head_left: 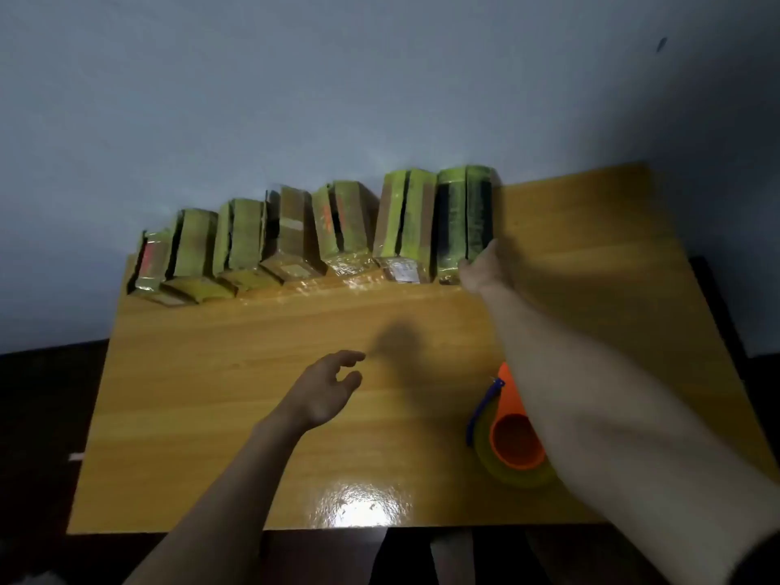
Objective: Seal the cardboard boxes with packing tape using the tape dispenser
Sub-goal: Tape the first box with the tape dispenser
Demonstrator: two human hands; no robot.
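Tape dispenser (513,441) idle near table (253,415) front edge; our right hand (485,268) touches rightmost box (464,221), grip unclear; left hand (325,390) loosely open, empty. Step: fetching box; next, pull forward.

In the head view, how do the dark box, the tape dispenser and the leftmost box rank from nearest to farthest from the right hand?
1. Dark box, far right of the row, touched by the right hand.
2. Tape dispenser, near table edge, beneath the forearm.
3. Leftmost box, far-left end of the row.

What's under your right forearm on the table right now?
The tape dispenser, orange with a blue blade arm, lies on the table with its yellowish tape roll. The right forearm covers its right side, so that part cannot be seen.
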